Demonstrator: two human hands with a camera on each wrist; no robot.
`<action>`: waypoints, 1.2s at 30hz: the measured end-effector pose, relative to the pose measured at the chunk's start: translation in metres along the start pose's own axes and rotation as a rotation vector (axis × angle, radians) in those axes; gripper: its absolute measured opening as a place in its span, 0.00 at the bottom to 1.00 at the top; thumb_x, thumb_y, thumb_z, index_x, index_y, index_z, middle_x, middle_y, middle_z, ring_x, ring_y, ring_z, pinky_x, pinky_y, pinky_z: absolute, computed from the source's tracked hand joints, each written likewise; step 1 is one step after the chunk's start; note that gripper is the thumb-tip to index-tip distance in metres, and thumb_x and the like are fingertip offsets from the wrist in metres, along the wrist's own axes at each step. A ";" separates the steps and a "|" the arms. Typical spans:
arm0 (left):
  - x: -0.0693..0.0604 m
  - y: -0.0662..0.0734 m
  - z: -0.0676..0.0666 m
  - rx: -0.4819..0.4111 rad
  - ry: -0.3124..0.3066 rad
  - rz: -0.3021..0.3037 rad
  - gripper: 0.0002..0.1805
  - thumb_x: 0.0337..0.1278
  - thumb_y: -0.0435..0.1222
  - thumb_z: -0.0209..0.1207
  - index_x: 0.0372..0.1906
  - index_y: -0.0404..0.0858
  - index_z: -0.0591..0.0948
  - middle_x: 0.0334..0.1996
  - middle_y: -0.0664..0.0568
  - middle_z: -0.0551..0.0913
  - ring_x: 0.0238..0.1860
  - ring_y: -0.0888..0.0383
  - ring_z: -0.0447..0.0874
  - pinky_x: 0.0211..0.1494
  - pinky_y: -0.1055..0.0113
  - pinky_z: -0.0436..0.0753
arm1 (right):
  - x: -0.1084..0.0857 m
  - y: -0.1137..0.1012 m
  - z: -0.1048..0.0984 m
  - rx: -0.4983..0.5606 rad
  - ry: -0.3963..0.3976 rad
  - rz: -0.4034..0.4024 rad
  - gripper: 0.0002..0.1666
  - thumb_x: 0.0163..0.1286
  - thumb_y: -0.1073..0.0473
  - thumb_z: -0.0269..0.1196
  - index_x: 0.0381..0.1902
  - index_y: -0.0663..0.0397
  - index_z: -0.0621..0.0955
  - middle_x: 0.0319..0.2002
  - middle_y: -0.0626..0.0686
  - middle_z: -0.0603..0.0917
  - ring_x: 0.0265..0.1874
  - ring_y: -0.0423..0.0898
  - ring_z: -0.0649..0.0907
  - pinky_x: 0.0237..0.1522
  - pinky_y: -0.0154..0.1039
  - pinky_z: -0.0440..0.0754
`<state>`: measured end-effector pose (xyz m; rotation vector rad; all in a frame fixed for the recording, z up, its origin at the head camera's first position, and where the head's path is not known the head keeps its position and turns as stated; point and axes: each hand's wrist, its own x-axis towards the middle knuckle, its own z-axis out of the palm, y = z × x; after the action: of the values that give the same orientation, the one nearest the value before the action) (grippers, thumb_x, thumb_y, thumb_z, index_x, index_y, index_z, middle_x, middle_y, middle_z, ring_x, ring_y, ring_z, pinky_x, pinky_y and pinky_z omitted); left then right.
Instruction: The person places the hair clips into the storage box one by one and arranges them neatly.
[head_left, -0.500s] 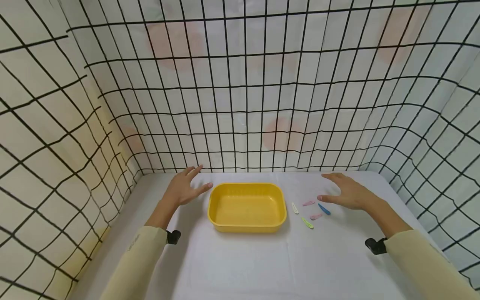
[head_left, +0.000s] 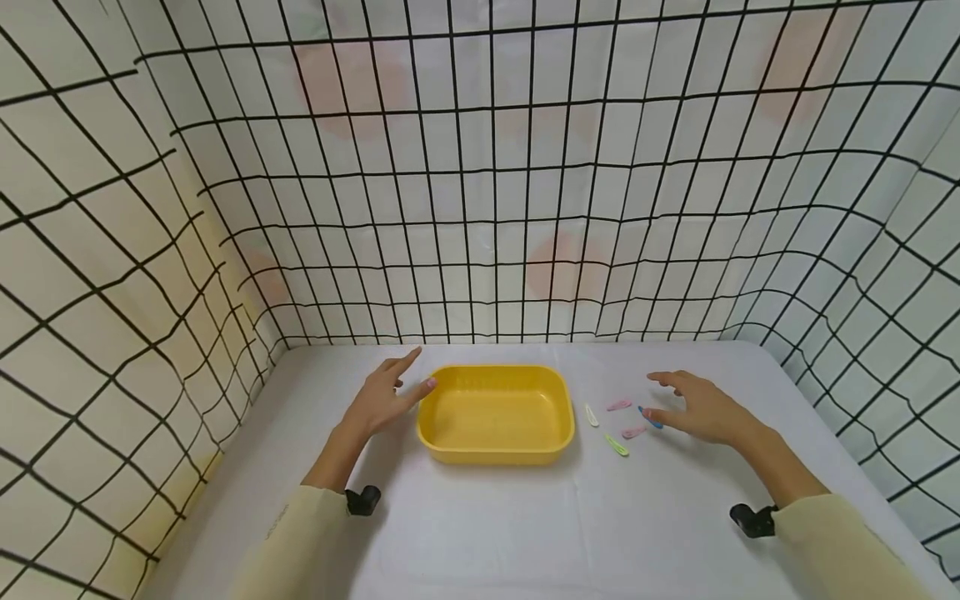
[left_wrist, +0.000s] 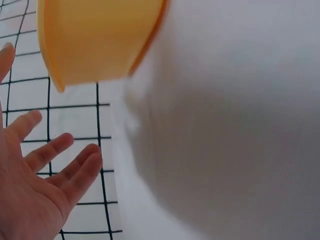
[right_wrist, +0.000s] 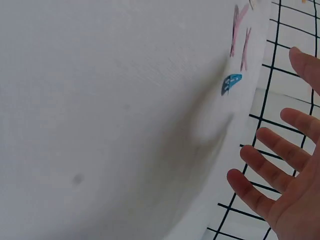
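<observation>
A yellow tray [head_left: 495,457] stands on the white table. Over its upper left corner reaches the left hand [head_left: 378,400], fingers spread and holding nothing; whether the thumb touches the rim I cannot tell. Right of the tray lie several hair clips: a white one [head_left: 592,416], a green one [head_left: 617,446], two pink ones [head_left: 619,405] and a blue one [head_left: 657,424]. The right hand [head_left: 705,408] hovers beside them, its thumb partly covering the blue clip in the head view. In the right wrist view its fingers are spread apart above the table, with the blue clip [right_wrist: 231,84] nearby.
A white wall with a black grid [head_left: 495,250] rises behind the table, and similar gridded walls flank it on both sides. The white cloth surface [head_left: 510,533] extends in front of the tray. A black wrist camera sits by each sleeve.
The left hand has moved right, to the tray's corner. The right hand has come slightly down, nearer the blue clip. Tray and clips lie as before.
</observation>
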<state>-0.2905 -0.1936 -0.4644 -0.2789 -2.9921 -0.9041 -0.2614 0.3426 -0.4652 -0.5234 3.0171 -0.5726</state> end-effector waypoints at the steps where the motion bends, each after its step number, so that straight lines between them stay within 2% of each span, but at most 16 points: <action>1: -0.001 0.001 0.003 -0.008 0.004 0.000 0.47 0.59 0.74 0.49 0.81 0.63 0.58 0.74 0.45 0.68 0.61 0.42 0.79 0.59 0.42 0.82 | -0.001 0.001 0.003 -0.002 0.006 0.001 0.47 0.68 0.32 0.63 0.74 0.56 0.71 0.65 0.65 0.77 0.58 0.63 0.81 0.54 0.64 0.80; 7: -0.009 0.005 0.016 -0.087 0.024 -0.001 0.43 0.62 0.70 0.51 0.80 0.62 0.63 0.62 0.46 0.78 0.49 0.50 0.82 0.49 0.56 0.83 | -0.006 0.004 0.015 0.019 0.044 -0.002 0.45 0.68 0.34 0.65 0.72 0.56 0.73 0.56 0.60 0.82 0.51 0.57 0.82 0.48 0.56 0.81; 11: -0.014 0.009 0.023 -0.179 0.035 -0.047 0.42 0.62 0.67 0.56 0.79 0.61 0.64 0.55 0.46 0.81 0.41 0.53 0.80 0.40 0.65 0.79 | -0.009 0.001 0.020 0.030 0.060 0.002 0.42 0.68 0.37 0.66 0.70 0.57 0.74 0.53 0.59 0.82 0.48 0.53 0.82 0.45 0.50 0.80; 14: -0.017 0.009 0.027 -0.233 0.048 -0.081 0.41 0.63 0.62 0.60 0.79 0.60 0.66 0.52 0.44 0.81 0.33 0.54 0.77 0.33 0.68 0.75 | -0.009 -0.003 0.023 0.028 0.068 0.017 0.41 0.68 0.38 0.67 0.69 0.58 0.75 0.52 0.58 0.82 0.47 0.53 0.81 0.45 0.49 0.80; 19: -0.023 0.008 0.032 -0.300 0.056 -0.094 0.38 0.65 0.57 0.62 0.78 0.60 0.67 0.46 0.44 0.79 0.21 0.57 0.73 0.25 0.69 0.73 | -0.008 -0.004 0.031 0.034 0.081 0.040 0.40 0.68 0.37 0.66 0.68 0.59 0.77 0.50 0.57 0.82 0.45 0.51 0.80 0.44 0.48 0.80; 26: -0.023 0.002 0.040 -0.366 0.108 -0.067 0.35 0.65 0.52 0.64 0.76 0.52 0.72 0.32 0.50 0.76 0.18 0.59 0.68 0.20 0.70 0.68 | -0.009 0.000 0.037 0.051 0.104 0.046 0.38 0.69 0.41 0.67 0.67 0.60 0.78 0.48 0.56 0.83 0.42 0.48 0.79 0.42 0.44 0.77; 30: -0.023 0.001 0.043 -0.431 0.111 -0.052 0.33 0.66 0.47 0.65 0.74 0.48 0.73 0.30 0.50 0.74 0.16 0.60 0.67 0.19 0.71 0.68 | -0.009 0.001 0.039 0.068 0.104 0.057 0.36 0.69 0.42 0.67 0.66 0.59 0.79 0.46 0.55 0.83 0.42 0.48 0.79 0.41 0.43 0.77; 36: -0.023 0.001 0.045 -0.501 0.095 -0.059 0.32 0.67 0.41 0.65 0.75 0.49 0.73 0.28 0.50 0.72 0.12 0.60 0.67 0.16 0.72 0.70 | -0.008 0.002 0.045 0.083 0.114 0.056 0.33 0.70 0.44 0.67 0.65 0.58 0.80 0.45 0.53 0.83 0.41 0.46 0.78 0.40 0.42 0.77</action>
<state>-0.2658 -0.1716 -0.5027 -0.1398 -2.6540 -1.6140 -0.2511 0.3313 -0.5079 -0.4143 3.0856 -0.7441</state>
